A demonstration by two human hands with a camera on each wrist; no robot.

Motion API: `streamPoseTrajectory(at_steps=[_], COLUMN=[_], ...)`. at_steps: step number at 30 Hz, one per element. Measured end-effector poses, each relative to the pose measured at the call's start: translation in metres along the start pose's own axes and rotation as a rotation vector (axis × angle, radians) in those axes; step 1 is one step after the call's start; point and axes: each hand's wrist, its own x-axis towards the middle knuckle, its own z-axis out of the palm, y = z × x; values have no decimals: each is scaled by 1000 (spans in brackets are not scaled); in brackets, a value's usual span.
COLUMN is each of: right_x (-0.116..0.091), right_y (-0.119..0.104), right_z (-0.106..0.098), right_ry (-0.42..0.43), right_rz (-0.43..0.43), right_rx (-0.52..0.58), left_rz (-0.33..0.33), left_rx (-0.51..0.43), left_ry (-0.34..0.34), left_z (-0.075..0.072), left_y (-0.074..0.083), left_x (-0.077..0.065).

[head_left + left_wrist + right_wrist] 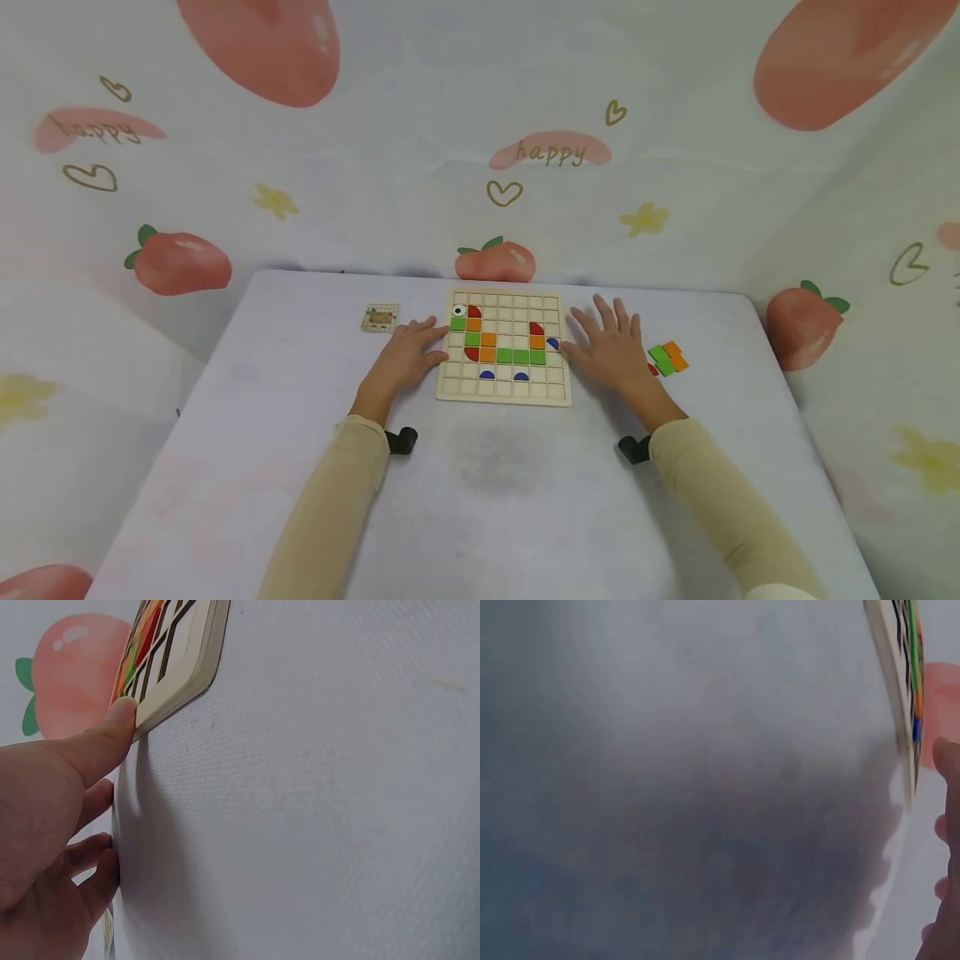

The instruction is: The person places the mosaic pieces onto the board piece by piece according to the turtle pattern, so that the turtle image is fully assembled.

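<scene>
A square wooden grid board (pixel 504 402) lies on the table with red, orange, green and blue pieces and an eye tile (pixel 459 310) set in its cells. My left hand (pixel 405 354) is at the board's left edge; in the left wrist view the thumb (pixel 112 731) touches the rim while the other fingers rest loosely by the table. At the right edge my right hand (pixel 609 354) has its fingers spread, holding nothing. Its thumb tip is close beside a blue half-round piece (pixel 553 343) in the rightmost column. Two more blue half-rounds (pixel 487 375) sit low on the grid.
Left of the board lies a small pattern card (pixel 380 317). Loose green tiles (pixel 662 358), orange tiles (pixel 676 357) and a red piece (pixel 653 369) lie beyond the right hand. A fruit-printed cloth (pixel 420 167) hangs behind the white table (pixel 495 517).
</scene>
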Motion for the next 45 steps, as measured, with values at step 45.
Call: streamPoseTrajectory(at_steps=[45], right_x=[-52], right_y=[119], right_z=[-13], right_ry=[22], right_rz=[181], right_rx=[230], left_rz=[14], left_rx=[2], left_ry=[-15], left_z=[0], left_y=[0], left_x=[2])
